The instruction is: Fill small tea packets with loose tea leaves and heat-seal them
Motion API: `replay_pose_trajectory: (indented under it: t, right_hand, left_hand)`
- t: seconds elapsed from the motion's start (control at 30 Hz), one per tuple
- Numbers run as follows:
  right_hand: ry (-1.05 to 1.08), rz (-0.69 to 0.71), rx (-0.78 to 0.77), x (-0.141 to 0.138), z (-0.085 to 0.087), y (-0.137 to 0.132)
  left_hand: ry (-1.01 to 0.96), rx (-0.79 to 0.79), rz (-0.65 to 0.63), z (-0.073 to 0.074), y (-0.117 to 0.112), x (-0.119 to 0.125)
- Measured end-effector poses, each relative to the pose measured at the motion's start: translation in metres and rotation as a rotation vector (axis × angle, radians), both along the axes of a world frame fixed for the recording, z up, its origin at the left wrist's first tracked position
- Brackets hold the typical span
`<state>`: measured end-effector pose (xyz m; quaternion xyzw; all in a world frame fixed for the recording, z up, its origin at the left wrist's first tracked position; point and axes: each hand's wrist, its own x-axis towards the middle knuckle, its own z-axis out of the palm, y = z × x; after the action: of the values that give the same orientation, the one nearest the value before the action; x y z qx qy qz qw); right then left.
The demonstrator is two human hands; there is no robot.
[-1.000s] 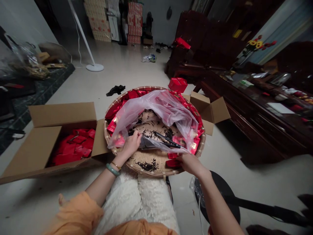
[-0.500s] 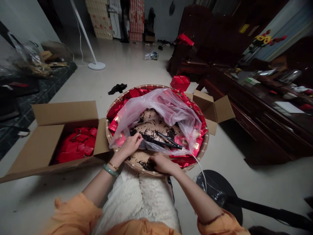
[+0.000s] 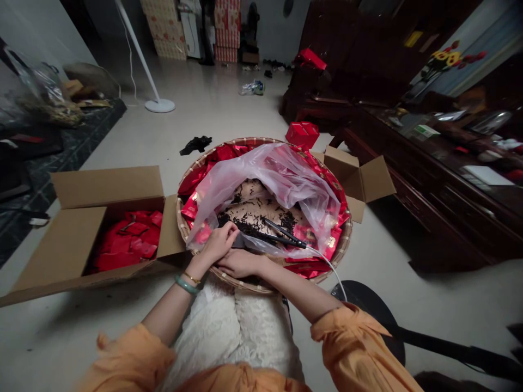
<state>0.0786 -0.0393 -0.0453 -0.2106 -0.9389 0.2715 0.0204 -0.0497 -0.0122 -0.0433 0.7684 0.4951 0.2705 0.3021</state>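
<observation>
A round woven basket (image 3: 343,239) rests on my lap, holding loose dark tea leaves (image 3: 249,218), several red packets (image 3: 196,182) and a crumpled clear plastic bag (image 3: 281,179). My left hand (image 3: 218,242) pinches the near edge of the plastic bag, fingers closed. My right hand (image 3: 239,263) lies just below it on the basket's near side, fingers curled on the leaves; I cannot make out what they hold. A black tong-like tool (image 3: 281,235) with a white cord lies across the basket to the right of my hands.
An open cardboard box (image 3: 69,239) with red packets stands at my left. A smaller open box (image 3: 359,177) and a red box (image 3: 302,133) sit beyond the basket. A dark wooden cabinet (image 3: 449,190) runs along the right. A black round base (image 3: 376,316) lies at my right knee.
My right hand has moved left along the basket's near edge, from the red packets on the right to just under my left hand. My left hand stayed on the bag.
</observation>
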Motion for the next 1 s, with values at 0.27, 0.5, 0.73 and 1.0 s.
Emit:
replay_pose_trajectory:
  t: [0.27, 0.5, 0.73, 1.0]
  right_hand:
    - [0.056, 0.097, 0.033, 0.047, 0.005, -0.015]
    - [-0.038, -0.04, -0.053, 0.082, 0.023, -0.026]
    - [-0.199, 0.109, 0.009, 0.062, 0.021, -0.017]
    - [-0.202, 0.094, 0.104, 0.073, 0.02, -0.026]
  left_hand:
    - [-0.024, -0.014, -0.001, -0.007, 0.001, -0.001]
    - [-0.017, -0.011, 0.006, -0.007, -0.001, 0.0]
    - [-0.014, -0.021, 0.01, -0.006, -0.003, -0.001]
    - [-0.008, -0.017, 0.013, -0.009, -0.002, 0.0]
